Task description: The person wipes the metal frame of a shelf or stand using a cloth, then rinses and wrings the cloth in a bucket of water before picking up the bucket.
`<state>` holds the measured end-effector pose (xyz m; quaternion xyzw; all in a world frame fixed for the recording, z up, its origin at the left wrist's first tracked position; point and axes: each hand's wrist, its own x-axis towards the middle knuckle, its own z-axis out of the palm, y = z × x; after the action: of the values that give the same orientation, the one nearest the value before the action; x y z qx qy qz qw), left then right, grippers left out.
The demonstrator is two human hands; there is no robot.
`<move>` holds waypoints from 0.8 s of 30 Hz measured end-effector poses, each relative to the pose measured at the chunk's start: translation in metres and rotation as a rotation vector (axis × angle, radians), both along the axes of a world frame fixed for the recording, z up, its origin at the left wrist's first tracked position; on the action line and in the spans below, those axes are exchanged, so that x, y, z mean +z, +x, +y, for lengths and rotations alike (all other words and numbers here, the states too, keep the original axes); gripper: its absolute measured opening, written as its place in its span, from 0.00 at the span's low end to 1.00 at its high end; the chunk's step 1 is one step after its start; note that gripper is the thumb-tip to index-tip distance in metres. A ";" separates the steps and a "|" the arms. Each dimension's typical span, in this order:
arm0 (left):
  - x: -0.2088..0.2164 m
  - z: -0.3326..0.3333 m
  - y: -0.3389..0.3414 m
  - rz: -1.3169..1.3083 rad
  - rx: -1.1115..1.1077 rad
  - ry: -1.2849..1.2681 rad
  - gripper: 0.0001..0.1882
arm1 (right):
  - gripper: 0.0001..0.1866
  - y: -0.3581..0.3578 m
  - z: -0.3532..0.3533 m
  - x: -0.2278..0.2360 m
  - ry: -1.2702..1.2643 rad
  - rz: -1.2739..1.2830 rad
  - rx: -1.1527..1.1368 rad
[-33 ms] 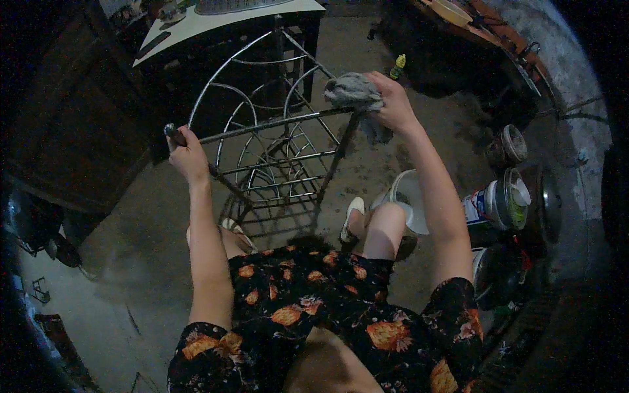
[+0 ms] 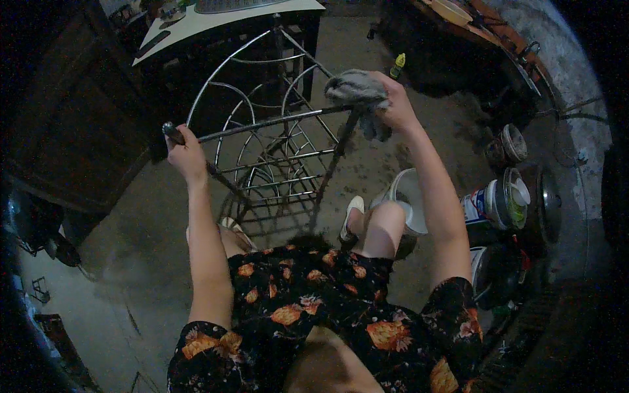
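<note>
A tall metal rack (image 2: 268,123) with several tiers of curved bars stands on the floor before me, between me and the table. My left hand (image 2: 186,156) is closed round the top of its near left post. At the near right corner, my right hand (image 2: 397,103) grips a crumpled grey cloth (image 2: 357,88). The cloth lies over the top of that corner, and part of it hangs below the bar. It hides the post's end and some of my right fingertips.
A pale-topped table (image 2: 187,31) stands beyond the rack. A white bucket (image 2: 407,190) sits by my right knee. Stacked tubs (image 2: 510,204) and a pot lid (image 2: 548,204) are further right. A yellow bottle (image 2: 398,64) stands on the floor at the far right.
My right hand and the grey cloth have shifted slightly to the right, and the cloth's folds have changed shape. The left hand keeps its hold on the rack.
</note>
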<state>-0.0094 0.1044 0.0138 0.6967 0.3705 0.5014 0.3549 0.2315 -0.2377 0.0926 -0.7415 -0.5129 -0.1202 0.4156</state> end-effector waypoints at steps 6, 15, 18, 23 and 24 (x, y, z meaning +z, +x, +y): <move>-0.016 0.028 0.000 -0.088 0.011 0.141 0.13 | 0.21 -0.022 -0.015 -0.043 0.487 0.958 -0.168; -0.008 0.017 -0.007 -0.134 -0.121 0.099 0.11 | 0.26 -0.041 0.002 -0.014 0.260 0.538 0.014; -0.005 0.008 -0.008 -0.183 -0.169 0.109 0.10 | 0.27 -0.030 0.015 -0.010 0.280 0.264 0.142; -0.004 0.002 -0.009 -0.197 -0.151 0.069 0.10 | 0.30 -0.005 0.014 -0.033 0.404 0.649 0.359; 0.000 -0.002 -0.009 -0.181 -0.153 0.037 0.09 | 0.30 -0.001 0.011 -0.036 0.406 0.717 0.362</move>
<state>-0.0186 0.1027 0.0137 0.6811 0.2735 0.5405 0.4112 0.2303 -0.2266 0.0563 -0.5383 -0.4239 0.1207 0.7183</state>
